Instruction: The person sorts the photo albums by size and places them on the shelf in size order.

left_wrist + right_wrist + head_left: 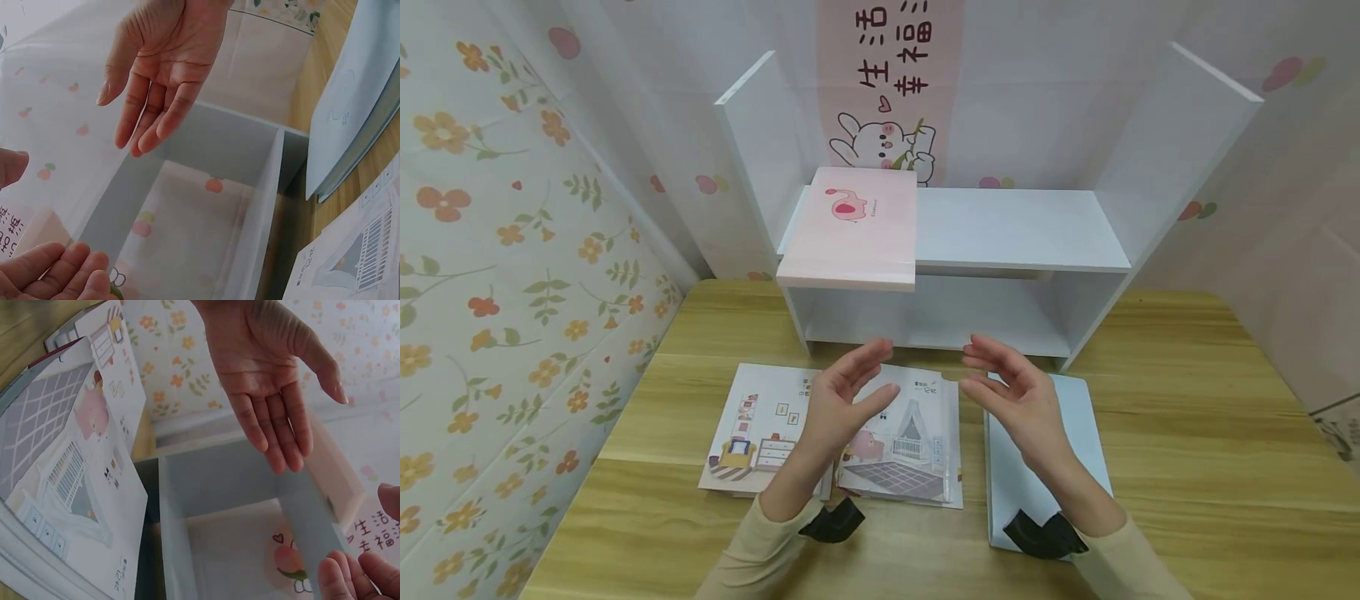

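Both hands hang in the air over the near part of the table, palms facing each other, holding nothing. The left hand (850, 396) is above two illustrated white books, one at the left (767, 425) and one in the middle (902, 442), partly covering them. Above the upper end of a pale blue book (1078, 425) is the right hand (1018, 400). Farther back, a pink book with an elephant (857, 221) lies flat on the left of the white shelf's middle board, its front edge jutting out. Both wrist views show loosely bent, spread fingers.
The white shelf (1022, 225) stands at the back of the wooden table (1187, 450), with tall side panels and a lower compartment. A floral curtain (512, 292) hangs at the left. Behind the shelf is a printed cloth with a rabbit (880, 146).
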Motion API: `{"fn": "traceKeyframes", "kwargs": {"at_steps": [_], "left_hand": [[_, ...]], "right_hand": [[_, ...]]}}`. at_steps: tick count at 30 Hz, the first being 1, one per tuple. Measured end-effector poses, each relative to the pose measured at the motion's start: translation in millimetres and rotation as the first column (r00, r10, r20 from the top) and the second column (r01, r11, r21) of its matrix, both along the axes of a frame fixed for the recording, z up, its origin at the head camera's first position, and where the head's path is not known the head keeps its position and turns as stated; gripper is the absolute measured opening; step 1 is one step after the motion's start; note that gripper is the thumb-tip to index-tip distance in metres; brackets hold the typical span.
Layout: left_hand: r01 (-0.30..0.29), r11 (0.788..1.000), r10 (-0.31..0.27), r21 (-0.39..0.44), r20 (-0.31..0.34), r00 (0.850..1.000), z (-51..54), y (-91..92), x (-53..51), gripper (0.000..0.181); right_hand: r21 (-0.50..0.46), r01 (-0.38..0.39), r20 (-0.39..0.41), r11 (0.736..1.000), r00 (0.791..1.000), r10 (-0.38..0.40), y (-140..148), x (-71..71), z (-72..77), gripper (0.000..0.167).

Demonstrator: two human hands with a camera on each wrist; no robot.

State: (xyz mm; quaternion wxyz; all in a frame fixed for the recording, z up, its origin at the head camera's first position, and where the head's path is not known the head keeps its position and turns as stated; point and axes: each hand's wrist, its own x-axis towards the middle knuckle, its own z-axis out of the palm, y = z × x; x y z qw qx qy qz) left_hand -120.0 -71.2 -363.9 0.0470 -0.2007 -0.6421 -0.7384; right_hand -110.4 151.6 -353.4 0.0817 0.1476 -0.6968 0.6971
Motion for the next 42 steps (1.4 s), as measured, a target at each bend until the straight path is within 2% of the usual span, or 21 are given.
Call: {"fn": "traceKeyframes", "kwargs": {"at_steps": [7, 16, 23, 28, 35, 42], "left_hand": [[0.028, 0.999, -0.029, -0.02, -0.008, 1.0, -4.2, 5.5, 2.5, 0.051], [0.052, 0.998, -0.052, -0.033, 0.015, 0.999, -6.6, 12.3, 6.4, 0.05], [0.064, 0.997, -0.065, -0.051, -0.019, 0.998, -7.6, 17.9, 8.0, 0.048], [0.07, 0.996, -0.07, -0.063, -0.005, 0.998, -9.6, 21.9, 9.1, 0.047], [0.074, 0.992, -0.078, -0.105, -0.032, 0.996, -11.3, 28.8, 11.9, 0.046], [0.141, 0.985, -0.14, -0.096, 0.016, 0.99, -13.9, 36.6, 15.0, 0.047]], "right_hand": [[0.009, 0.021, 0.019, 1.0, 1.0, -0.021, 6.1, 6.0, -3.1, 0.048], [-0.004, 0.022, 0.056, 1.0, 0.998, -0.022, 11.7, 11.7, -9.1, 0.048], [0.045, 0.056, 0.072, 0.997, 0.996, -0.059, 19.1, 16.1, -13.4, 0.048], [0.087, 0.071, 0.086, 0.994, 0.993, -0.079, 24.0, 20.1, -15.5, 0.049], [0.082, 0.097, 0.094, 0.992, 0.99, -0.104, 30.1, 24.8, -16.7, 0.048], [0.085, 0.109, 0.092, 0.99, 0.989, -0.116, 34.5, 28.0, -18.3, 0.047]]}}
